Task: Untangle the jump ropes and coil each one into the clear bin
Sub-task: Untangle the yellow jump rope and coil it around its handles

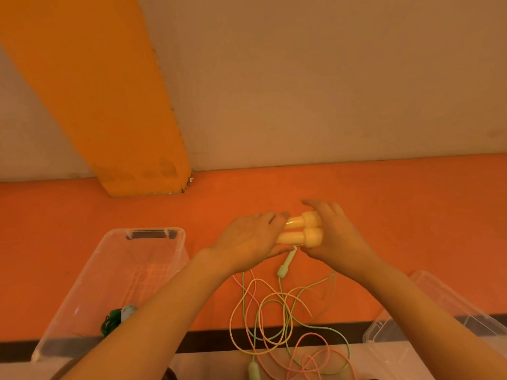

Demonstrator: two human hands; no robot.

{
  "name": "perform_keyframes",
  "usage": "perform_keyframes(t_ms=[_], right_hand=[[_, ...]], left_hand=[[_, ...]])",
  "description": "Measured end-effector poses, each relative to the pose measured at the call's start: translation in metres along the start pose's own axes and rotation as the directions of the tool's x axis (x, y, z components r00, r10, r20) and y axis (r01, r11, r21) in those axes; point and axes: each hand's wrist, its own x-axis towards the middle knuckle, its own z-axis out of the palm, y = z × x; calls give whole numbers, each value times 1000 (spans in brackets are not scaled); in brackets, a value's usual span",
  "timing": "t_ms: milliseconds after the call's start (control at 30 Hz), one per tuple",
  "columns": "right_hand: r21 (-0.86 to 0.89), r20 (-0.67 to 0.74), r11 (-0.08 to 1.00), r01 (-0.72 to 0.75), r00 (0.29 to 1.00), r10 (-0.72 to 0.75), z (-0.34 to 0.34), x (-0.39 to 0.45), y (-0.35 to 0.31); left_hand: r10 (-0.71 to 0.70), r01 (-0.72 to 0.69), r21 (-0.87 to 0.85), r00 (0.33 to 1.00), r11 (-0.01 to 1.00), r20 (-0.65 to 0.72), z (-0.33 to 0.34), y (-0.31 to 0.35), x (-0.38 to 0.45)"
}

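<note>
Two yellow jump rope handles (300,232) lie side by side above the orange floor, held between both hands. My left hand (248,241) grips their thin ends. My right hand (333,237) cups their thick ends with curled fingers. Below the hands, yellow, green and pink cords (277,322) lie tangled on the floor. One pale green handle (285,266) lies just under the hands, another green handle (253,370) at the bottom edge. A clear bin (109,283) stands at the left, holding a dark green rope with a pale blue handle (118,318).
A second clear container (450,319) lies at the lower right, partly hidden by my right forearm. An orange pillar (115,105) and a beige wall rise behind the floor. A dark strip crosses the floor near the bottom.
</note>
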Motion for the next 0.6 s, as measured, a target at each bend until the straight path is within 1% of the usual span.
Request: perform_keyframes(t_ms=[67,133,200,300,367,467,533,600], right_hand=[[48,-33,999,-12,999,14,-7,3,2],[123,-48,989,-84,995,91,-14,5,8],[219,-28,961,-171,983,181,-20,6,14],[311,25,928,-204,978,207,-22,6,20],[319,47,921,-223,974,220,-21,3,25],[231,87,940,-251,967,237,-20,-1,36],[204,107,944,-260,964,243,-19,-2,42],[215,121,941,-259,964,238,-19,-4,43]], left_hand=[[-26,27,-22,1000,999,4,-2,0,0],[-61,61,-44,998,997,14,-3,-3,1],[-99,100,-61,995,993,22,-4,-5,0],[-151,153,-68,988,986,32,-4,-8,-2],[-188,190,-86,982,978,24,-4,-10,-1],[-254,251,-142,967,958,-4,-3,-17,-1],[-323,312,-188,946,931,-29,-4,-21,-1],[-395,372,-230,917,899,-59,-6,-25,-2]])
